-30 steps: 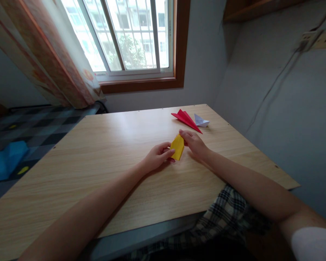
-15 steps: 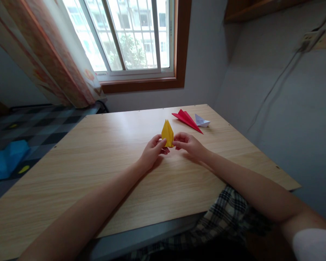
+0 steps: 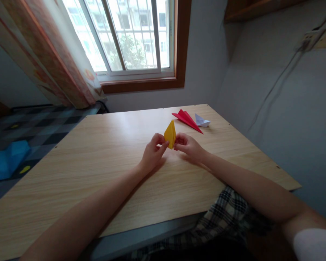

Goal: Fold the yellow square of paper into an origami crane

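Note:
A folded yellow paper piece (image 3: 170, 134), pointed at the top and layered along its right side, is held upright above the wooden table (image 3: 103, 152). My left hand (image 3: 154, 149) pinches its lower left, with the thumb across the front. At its lower right edge, the fingers of my right hand (image 3: 188, 146) are closed on the paper. Some fingertips of both hands are hidden behind the paper or behind other fingers.
A red paper plane (image 3: 188, 121) and a small white paper boat (image 3: 202, 121) lie beyond my hands, toward the table's far right. Left of the table, a blue folded paper (image 3: 8, 161) rests on a checked cloth (image 3: 43, 125). A window (image 3: 136, 43) is behind the table.
The yellow paper has turned and shifted slightly right, so its side layers face me more and its tip shows as one point. My left hand has moved slightly with it.

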`<state>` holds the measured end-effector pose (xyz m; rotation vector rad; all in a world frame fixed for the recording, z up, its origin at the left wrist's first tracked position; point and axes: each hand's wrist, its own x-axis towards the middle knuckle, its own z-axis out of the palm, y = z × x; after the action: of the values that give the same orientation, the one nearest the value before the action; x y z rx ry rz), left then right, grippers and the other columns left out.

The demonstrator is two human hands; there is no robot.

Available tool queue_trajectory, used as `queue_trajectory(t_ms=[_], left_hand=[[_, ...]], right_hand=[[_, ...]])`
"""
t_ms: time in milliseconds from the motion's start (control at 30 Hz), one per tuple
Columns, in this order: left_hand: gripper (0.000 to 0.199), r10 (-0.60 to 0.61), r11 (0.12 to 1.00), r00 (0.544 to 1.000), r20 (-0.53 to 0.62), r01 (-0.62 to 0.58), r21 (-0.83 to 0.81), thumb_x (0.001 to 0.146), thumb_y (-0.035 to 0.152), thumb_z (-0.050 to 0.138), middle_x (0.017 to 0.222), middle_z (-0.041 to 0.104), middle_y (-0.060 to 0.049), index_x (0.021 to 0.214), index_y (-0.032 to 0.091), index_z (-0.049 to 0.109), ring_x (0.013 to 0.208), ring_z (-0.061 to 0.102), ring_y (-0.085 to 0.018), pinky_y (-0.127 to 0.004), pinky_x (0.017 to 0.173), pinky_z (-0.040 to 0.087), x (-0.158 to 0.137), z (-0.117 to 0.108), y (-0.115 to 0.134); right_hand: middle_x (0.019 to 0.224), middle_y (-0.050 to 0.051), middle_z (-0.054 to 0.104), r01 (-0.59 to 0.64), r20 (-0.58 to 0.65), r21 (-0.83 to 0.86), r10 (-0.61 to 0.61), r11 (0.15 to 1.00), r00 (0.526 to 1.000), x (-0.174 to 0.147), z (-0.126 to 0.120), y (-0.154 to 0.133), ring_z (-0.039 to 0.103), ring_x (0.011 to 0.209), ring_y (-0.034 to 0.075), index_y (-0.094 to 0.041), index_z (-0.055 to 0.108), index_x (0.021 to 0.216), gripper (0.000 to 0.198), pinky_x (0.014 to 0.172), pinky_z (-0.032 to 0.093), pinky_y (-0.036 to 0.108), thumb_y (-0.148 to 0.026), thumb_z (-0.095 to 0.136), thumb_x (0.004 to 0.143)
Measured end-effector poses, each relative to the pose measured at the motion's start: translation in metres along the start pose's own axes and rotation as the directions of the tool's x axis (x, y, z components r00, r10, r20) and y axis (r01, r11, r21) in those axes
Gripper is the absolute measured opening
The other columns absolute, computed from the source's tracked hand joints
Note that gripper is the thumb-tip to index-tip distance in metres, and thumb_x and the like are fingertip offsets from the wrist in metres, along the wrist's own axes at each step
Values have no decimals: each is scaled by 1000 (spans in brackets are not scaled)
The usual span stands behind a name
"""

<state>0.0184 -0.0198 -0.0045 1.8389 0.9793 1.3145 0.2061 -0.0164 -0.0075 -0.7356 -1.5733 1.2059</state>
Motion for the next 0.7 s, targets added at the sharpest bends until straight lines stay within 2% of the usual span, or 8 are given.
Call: queue_trajectory(t_ms=[100, 267, 367, 500, 700], left_hand=[[11, 31, 995, 999, 32, -34, 96, 91, 31, 61, 94, 67, -2, 95, 21, 59, 85, 64, -15, -25, 65, 53, 0, -1, 3], [18, 96, 988, 993, 75, -104, 113, 96, 33, 55, 118, 67, -9, 99, 21, 66, 102, 65, -20, -27, 69, 56, 1, -2, 5], [26, 92, 991, 993, 77, -99, 95, 98, 38, 51, 115, 67, -10, 101, 19, 68, 104, 64, -22, -28, 72, 57, 1, -2, 6], [23, 54, 994, 995, 80, -61, 91, 90, 40, 65, 117, 65, -9, 99, 20, 71, 101, 63, -21, -27, 71, 57, 1, -3, 9], [13, 31, 993, 999, 40, -35, 115, 87, 31, 66, 89, 67, -5, 84, 19, 72, 78, 62, -16, -26, 67, 54, 1, -2, 9]], right_hand=[[84, 0, 64, 13, -18, 7, -13, 1000, 1000, -1, 2, 0, 58, 75, 15, -20, 63, 89, 22, 72, 47, 31, -32, 77, 77], [87, 2, 67, 24, -61, -28, -26, 999, 998, -2, 2, -2, 59, 80, 16, -20, 65, 90, 26, 74, 47, 31, -41, 76, 80], [86, 2, 67, 31, -83, -63, -36, 998, 996, -3, 0, -1, 60, 80, 17, -20, 65, 89, 28, 74, 46, 32, -44, 77, 81], [85, 2, 67, 31, -113, -114, -44, 993, 993, -2, -2, -1, 60, 79, 18, -20, 66, 88, 31, 73, 46, 32, -49, 77, 81], [88, 3, 67, 45, -113, -144, -62, 988, 992, -1, -2, 1, 61, 82, 19, -21, 66, 89, 30, 76, 48, 33, -47, 76, 81]])
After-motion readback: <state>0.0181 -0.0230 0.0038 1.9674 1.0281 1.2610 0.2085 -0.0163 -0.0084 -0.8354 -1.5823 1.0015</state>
